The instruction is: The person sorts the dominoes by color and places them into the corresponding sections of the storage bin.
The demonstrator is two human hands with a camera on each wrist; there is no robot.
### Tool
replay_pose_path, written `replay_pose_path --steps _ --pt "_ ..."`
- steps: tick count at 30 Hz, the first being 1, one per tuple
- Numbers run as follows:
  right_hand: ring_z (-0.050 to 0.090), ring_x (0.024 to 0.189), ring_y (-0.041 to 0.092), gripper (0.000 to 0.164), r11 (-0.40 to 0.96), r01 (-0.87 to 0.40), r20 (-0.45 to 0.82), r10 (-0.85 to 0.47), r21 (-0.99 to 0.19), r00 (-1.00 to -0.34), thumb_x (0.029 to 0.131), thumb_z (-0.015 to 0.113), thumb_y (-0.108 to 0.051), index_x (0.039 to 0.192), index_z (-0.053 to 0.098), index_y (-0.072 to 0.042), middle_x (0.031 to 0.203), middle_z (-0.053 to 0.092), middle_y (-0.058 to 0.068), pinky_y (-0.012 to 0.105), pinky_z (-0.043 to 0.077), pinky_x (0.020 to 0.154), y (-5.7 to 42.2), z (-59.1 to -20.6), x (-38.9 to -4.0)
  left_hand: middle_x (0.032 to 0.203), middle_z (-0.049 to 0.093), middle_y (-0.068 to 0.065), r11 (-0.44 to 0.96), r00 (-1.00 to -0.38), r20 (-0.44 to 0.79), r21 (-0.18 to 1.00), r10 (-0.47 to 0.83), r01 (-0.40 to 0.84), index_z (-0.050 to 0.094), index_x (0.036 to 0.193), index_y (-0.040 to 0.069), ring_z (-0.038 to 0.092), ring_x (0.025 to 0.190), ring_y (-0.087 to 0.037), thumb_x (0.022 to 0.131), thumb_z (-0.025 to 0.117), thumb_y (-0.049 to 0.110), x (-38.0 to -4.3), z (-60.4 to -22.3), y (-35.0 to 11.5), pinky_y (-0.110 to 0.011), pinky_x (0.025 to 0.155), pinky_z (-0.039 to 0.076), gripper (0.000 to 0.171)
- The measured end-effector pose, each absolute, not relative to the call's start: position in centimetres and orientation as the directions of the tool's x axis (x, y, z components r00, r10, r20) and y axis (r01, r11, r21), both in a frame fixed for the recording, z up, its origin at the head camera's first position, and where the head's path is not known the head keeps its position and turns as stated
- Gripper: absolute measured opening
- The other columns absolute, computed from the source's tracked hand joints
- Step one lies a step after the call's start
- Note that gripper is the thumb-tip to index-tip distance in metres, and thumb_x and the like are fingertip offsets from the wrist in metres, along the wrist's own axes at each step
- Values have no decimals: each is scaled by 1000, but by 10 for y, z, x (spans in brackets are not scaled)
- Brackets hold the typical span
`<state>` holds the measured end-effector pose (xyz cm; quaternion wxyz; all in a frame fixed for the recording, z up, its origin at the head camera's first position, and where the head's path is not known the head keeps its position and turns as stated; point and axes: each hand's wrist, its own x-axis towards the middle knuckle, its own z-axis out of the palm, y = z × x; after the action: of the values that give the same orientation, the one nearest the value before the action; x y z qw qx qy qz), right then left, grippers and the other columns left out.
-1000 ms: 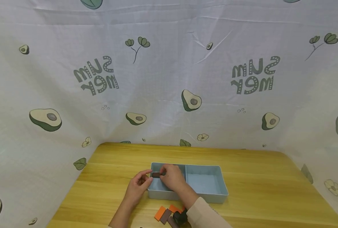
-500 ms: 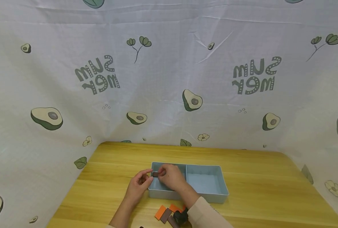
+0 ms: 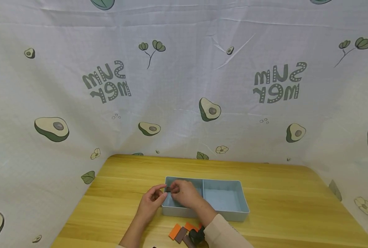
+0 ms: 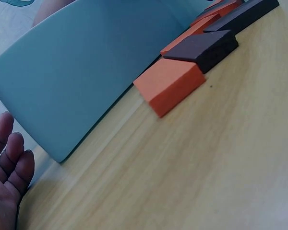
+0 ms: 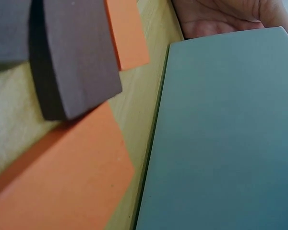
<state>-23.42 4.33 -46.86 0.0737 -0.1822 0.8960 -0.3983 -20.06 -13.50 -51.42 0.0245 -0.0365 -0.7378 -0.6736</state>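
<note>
In the head view, my right hand [image 3: 185, 194] reaches into the left compartment of the light-blue divided box [image 3: 224, 196], its fingertips and thumb pinching at a small dark brown block [image 3: 168, 189]. That block lies by the compartment's left wall, mostly hidden by my fingers. My left hand [image 3: 153, 199] is at the box's left end, with forefinger and thumb apart at the rim, close to the block's end. The left wrist view shows the other left fingers [image 4: 14, 163] loosely bent beside the box's outer corner.
On the wooden table [image 3: 295, 206] in front of the box lie several flat blocks, among them an orange block [image 4: 170, 81] and a brown block [image 4: 201, 45]. Black wrist gear [image 3: 197, 236] overlaps them. A printed white curtain [image 3: 177, 75] hangs behind the table.
My right fingertips have shifted slightly left along the brown block, so less of it shows. The left hand stays at the box's end.
</note>
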Motion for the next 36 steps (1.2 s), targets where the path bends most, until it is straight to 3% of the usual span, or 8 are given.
replay_pose_path --steps 11,22,29,36 --pt "72 94 23 17 591 -266 34 -373 -762 -927 94 73 -12 110 71 -10 104 76 6 37 59 76 44 -471 -236 90 58 0 112 -997 82 990 17 83 69 126 9 51 75 -8 94 73 17 -201 -514 -135 -21 68 43 32" --pt "71 100 20 16 413 -229 84 -340 -882 -937 96 71 -17 112 70 -16 108 75 2 36 59 79 54 -457 -228 88 58 -1 105 -996 90 990 12 91 70 123 10 52 73 -8 94 73 15 -200 -514 -134 -21 65 44 30" --pt "71 102 20 23 355 -216 95 -327 -910 -940 98 71 -22 118 70 -11 114 74 7 36 60 83 74 -434 -211 89 58 -2 111 -995 99 989 21 100 70 124 12 52 73 -8 94 74 17 -200 -513 -135 -21 66 43 31" --pt "73 96 17 21 379 -221 113 -286 -899 -951 94 75 -23 112 71 -12 109 76 9 23 57 78 100 -427 -187 88 58 -1 90 -995 95 991 29 97 69 126 10 51 71 -8 94 73 17 -199 -513 -136 -21 65 44 33"
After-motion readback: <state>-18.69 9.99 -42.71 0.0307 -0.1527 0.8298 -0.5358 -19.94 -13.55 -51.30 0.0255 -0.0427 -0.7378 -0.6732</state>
